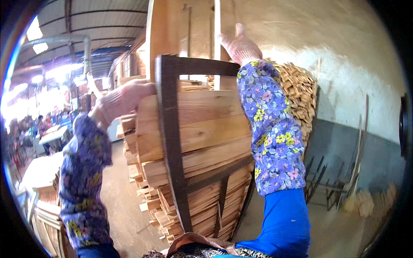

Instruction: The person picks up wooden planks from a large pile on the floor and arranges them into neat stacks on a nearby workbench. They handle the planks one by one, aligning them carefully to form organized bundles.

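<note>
My left hand, in a pale pink knit glove, reaches toward the left side of a dark frame. Its fingers stretch out beside the end of the stacked wooden planks; whether the fingertips press on the wood I cannot tell. Higher up on the right, my right hand, in a matching glove, has its fingers apart, one pointing upward and another against a narrow pale upright edge. A broad wooden board stands upright behind the frame's top left corner. Flowered sleeve covers hide both forearms.
A tall pile of small wood pieces leans by the wall at right. Long poles and dark metal frames stand farther right. More stacked boards lie at lower left. A bright workshop with tables stretches beyond at far left.
</note>
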A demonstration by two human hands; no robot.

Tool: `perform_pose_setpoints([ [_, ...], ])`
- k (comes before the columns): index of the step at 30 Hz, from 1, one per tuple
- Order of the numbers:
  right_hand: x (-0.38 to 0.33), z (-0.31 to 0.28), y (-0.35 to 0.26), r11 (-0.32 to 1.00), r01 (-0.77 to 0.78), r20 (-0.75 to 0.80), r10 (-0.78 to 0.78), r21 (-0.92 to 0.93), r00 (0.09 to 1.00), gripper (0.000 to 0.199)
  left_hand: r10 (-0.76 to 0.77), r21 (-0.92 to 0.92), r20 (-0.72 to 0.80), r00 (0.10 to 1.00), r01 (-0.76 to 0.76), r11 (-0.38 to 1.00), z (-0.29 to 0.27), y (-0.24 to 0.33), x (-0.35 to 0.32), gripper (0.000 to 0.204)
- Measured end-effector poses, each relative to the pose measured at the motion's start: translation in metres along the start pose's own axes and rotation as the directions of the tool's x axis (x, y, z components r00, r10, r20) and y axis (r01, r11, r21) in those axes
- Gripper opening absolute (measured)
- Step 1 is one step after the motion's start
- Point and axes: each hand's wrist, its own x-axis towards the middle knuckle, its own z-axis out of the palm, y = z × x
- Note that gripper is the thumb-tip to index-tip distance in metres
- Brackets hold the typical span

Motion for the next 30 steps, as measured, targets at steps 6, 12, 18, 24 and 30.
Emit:
perform_pose_setpoints([
  [6, 0.005, -0.019, 0.086, 0.973, -0.221, 0.096, 0.227, -0.068, 0.969, 0.118, -0.115, -0.600, 0.017, 0.993, 0.102, 0.793, 0.009, -0.014, -0.017, 0.037],
  [12, 0.011, 0.041, 0.040, 0.984, -0.116, 0.281, 0.151, -0.135, 0.948, 0.122, -0.108, -0.137, -0.092, 0.990, 0.095, 0.986, -0.026, -0.049, -0.044, 0.025],
  [18, 0.009, 0.028, 0.049, 0.998, -0.049, 0.229, 0.055, -0.032, 0.972, 0.112, -0.072, -0.117, -0.156, 0.985, 0.054, 0.992, -0.025, -0.052, -0.056, 0.020],
  [24, 0.021, 0.035, 0.069, 0.984, -0.132, 0.170, 0.151, -0.118, 0.974, 0.110, 0.191, 0.333, -0.128, 0.973, -0.139, 0.933, -0.024, -0.054, -0.058, 0.029],
  [30, 0.023, 0.033, 0.072, 0.966, -0.211, 0.181, 0.236, -0.146, 0.955, 0.111, 0.005, -0.308, -0.107, 0.994, -0.038, 0.951, -0.022, -0.052, -0.062, 0.035],
])
